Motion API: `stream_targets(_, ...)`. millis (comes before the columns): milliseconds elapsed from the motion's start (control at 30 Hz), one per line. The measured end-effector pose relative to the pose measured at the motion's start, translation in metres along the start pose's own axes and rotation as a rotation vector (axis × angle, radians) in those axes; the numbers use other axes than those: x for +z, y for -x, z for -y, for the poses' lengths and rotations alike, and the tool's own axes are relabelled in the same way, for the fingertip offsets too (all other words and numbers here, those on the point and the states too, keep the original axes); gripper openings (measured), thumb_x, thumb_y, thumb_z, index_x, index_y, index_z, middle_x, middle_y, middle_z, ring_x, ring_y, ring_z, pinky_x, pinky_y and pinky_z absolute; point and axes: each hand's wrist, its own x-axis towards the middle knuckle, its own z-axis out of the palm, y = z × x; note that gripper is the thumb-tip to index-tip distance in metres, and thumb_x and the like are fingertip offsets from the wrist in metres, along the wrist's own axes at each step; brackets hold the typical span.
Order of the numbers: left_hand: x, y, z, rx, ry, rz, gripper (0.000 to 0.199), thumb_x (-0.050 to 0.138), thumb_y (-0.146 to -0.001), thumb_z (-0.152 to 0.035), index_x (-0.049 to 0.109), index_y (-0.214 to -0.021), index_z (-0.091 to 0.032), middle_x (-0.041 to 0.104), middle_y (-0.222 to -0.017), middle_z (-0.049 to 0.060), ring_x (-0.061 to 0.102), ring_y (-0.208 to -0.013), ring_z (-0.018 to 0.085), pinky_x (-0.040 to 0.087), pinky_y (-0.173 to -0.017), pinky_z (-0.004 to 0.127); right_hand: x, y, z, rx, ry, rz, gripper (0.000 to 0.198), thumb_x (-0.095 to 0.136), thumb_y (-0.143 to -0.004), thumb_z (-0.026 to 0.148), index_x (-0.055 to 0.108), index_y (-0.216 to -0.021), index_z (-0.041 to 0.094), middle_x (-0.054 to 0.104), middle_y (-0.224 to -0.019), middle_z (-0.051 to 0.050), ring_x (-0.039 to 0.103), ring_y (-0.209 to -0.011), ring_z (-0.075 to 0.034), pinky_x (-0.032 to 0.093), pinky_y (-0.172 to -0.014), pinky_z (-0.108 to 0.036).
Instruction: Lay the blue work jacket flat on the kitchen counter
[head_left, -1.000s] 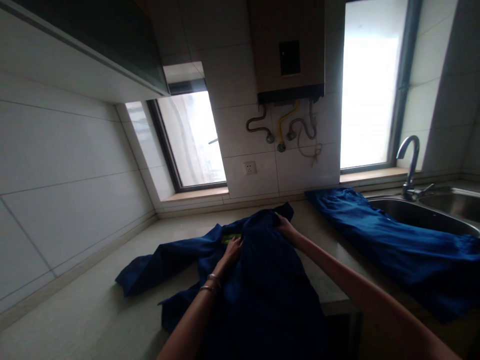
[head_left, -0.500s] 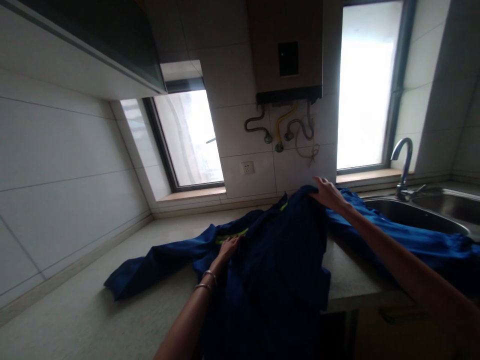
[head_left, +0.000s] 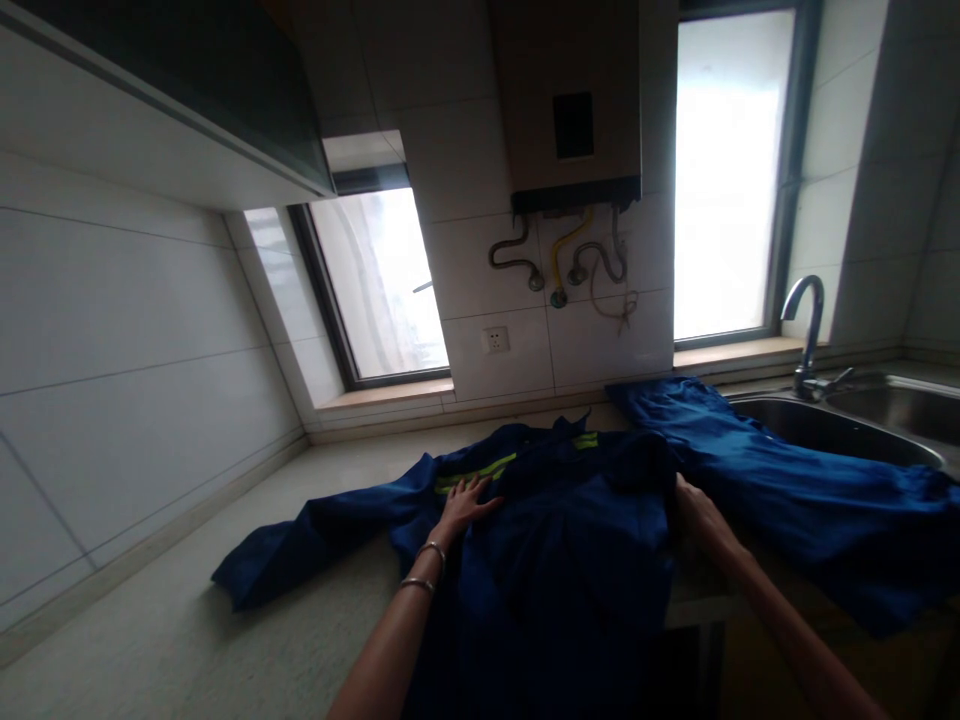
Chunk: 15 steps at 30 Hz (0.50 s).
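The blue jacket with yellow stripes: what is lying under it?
The blue jacket lies on the pale countertop, its lower part hanging over the edge. The left hand rests on top. Anything beneath is covered.

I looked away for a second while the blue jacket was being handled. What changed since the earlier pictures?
The right hand carried the jacket panel rightward, lifted, and now rests at its right edge, the cloth lying spread flat. The left hand stayed flat near the yellow stripe. The other blue garment beside the sink stayed put.
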Motion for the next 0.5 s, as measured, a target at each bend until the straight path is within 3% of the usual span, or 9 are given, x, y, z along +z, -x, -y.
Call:
stream_targets(100, 0.001, 0.001, -0.001, 0.008, -0.044, -0.003, 0.081, 0.035, -0.071, -0.079, 0.033, -0.139, -0.034, 0.028, -0.148, 0.001, 0.017, -0.136, 0.033, 0.012, -0.109, 0.048, -0.04, -0.032, 0.012, -0.17, 0.005, 0.055, 0.056, 0.044, -0.063, 0.008, 0.053, -0.117, 0.014, 0.062, -0.096, -0.009, 0.059, -0.09, -0.022, 0.045, -0.077, -0.029)
stream_targets(167, 0.001, 0.001, -0.002, 0.006, -0.058, 0.005, 0.081, 0.034, -0.072, -0.078, 0.032, -0.14, -0.034, 0.027, -0.148, 0.001, 0.017, -0.136, 0.033, 0.012, -0.109, 0.048, -0.082, -0.059, 0.022, -0.281, 0.09, 0.063, 0.06, 0.044, -0.06, 0.005, 0.053, -0.119, 0.015, 0.058, -0.106, -0.01, 0.056, -0.097, -0.022, 0.043, -0.08, -0.028)
stream_targets(233, -0.001, 0.001, -0.003, -0.003, -0.063, 0.018, 0.081, 0.034, -0.072, -0.078, 0.032, -0.14, -0.034, 0.027, -0.149, 0.001, 0.017, -0.137, 0.033, 0.012, -0.109, 0.047, -0.131, -0.088, 0.036, -0.276, 0.264, 0.05, 0.055, 0.046, -0.064, 0.005, 0.055, -0.117, 0.019, 0.055, -0.106, -0.009, 0.056, -0.087, -0.019, 0.041, -0.072, -0.027)
stream_targets(300, -0.002, 0.001, -0.003, -0.002, -0.059, 0.021, 0.081, 0.034, -0.072, -0.078, 0.031, -0.14, -0.034, 0.027, -0.149, 0.001, 0.017, -0.137, 0.033, 0.012, -0.109, 0.047, -0.18, -0.117, 0.051, -0.187, 0.467, -0.094, 0.035, 0.048, -0.074, 0.011, 0.06, -0.105, 0.021, 0.053, -0.105, -0.009, 0.054, -0.08, -0.018, 0.036, -0.066, -0.028)
stream_targets(367, -0.004, 0.001, -0.004, 0.006, -0.048, 0.026, 0.08, 0.035, -0.072, -0.078, 0.031, -0.14, -0.035, 0.026, -0.149, 0.0, 0.016, -0.137, 0.033, 0.012, -0.109, 0.047, -0.217, -0.143, 0.058, -0.203, 0.63, -0.289, 0.023, 0.045, -0.082, 0.013, 0.061, -0.099, 0.014, 0.051, -0.109, -0.014, 0.05, -0.09, -0.021, 0.032, -0.072, -0.032)
stream_targets(433, -0.004, 0.002, -0.005, 0.016, -0.038, 0.037, 0.081, 0.034, -0.072, -0.078, 0.031, -0.14, -0.035, 0.025, -0.149, 0.0, 0.015, -0.137, 0.032, 0.012, -0.109, 0.047, -0.236, -0.163, 0.052, -0.292, 0.727, -0.338, 0.023, 0.043, -0.085, 0.009, 0.06, -0.101, 0.008, 0.05, -0.112, -0.019, 0.043, -0.101, -0.024, 0.028, -0.078, -0.036)
stream_targets(500, -0.005, 0.004, -0.006, 0.022, -0.036, 0.047, 0.082, 0.033, -0.072, -0.078, 0.031, -0.14, -0.034, 0.024, -0.15, 0.002, 0.014, -0.137, 0.033, 0.011, -0.109, 0.047, -0.235, -0.17, 0.034, -0.339, 0.739, -0.24, 0.022, 0.046, -0.084, 0.004, 0.06, -0.101, 0.004, 0.051, -0.111, -0.022, 0.04, -0.105, -0.024, 0.027, -0.08, -0.037)
